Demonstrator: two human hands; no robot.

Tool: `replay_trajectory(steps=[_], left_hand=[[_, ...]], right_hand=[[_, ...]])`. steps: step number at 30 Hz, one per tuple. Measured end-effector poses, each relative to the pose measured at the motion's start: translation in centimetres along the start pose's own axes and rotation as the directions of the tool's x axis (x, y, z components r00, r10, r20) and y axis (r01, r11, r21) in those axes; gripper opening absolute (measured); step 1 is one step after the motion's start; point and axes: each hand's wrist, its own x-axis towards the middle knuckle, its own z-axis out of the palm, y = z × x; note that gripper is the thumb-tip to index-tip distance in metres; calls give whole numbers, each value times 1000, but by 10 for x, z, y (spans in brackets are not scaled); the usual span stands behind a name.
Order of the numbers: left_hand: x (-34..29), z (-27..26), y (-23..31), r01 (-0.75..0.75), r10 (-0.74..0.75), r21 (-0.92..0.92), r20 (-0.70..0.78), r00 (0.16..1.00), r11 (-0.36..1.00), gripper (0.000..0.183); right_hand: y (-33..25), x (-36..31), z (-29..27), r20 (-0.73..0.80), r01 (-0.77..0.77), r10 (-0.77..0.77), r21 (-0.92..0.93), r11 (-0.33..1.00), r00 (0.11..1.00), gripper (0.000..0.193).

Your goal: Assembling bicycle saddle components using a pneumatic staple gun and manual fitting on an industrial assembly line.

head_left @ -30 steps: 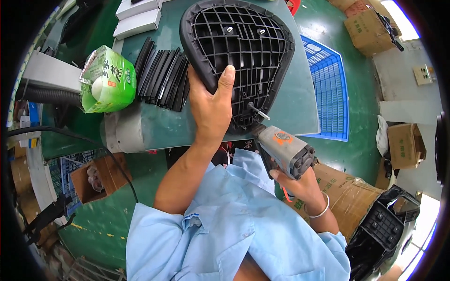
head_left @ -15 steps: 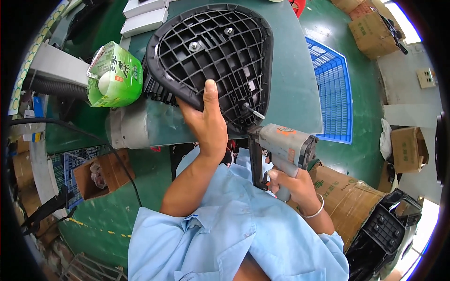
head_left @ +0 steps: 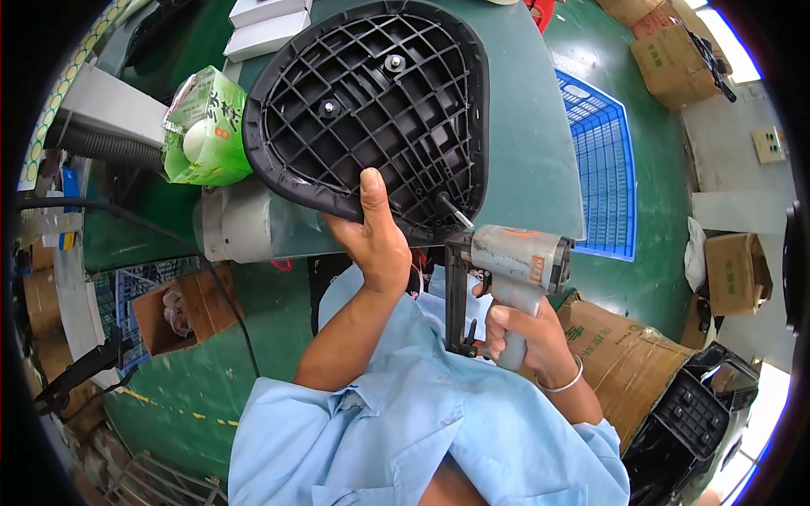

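A black vehicle seat cushion is turned underside up over the near edge of the green table. Its ribbed plastic base shows, with two bolts in the far half and a metal pin near the narrow end. My left hand grips the cushion's near left rim, thumb on top and fingers hidden beneath. My right hand is wrapped round the handle of a grey staple gun. The gun's nose is at the cushion's near narrow end, close to the rim; whether it touches I cannot tell.
A green carton holding something round and white stands left of the cushion. White boxes lie behind it on the table. A blue crate is at the right, cardboard boxes nearby. A black cable hangs at left.
The cushion has turned slightly and shifted left, its wide end swinging leftward. The staple gun has tilted a little and stays by the narrow end. Both hands keep their hold.
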Motion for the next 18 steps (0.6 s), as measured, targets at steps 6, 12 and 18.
replay_trajectory(steps=[6,12,18], left_hand=[[-6,-24,-4,40,-40,-23,7,999,999,47],[45,-46,70,135,-99,-300,133,986,944,77],[78,-79,112,402,-338,-164,316,887,901,63]], right_hand=[[-9,2,0,20,-39,41,-69,997,999,35],[-10,1,-14,-3,-13,13,-145,989,1000,30],[-13,4,-16,15,37,-35,-218,975,999,31]])
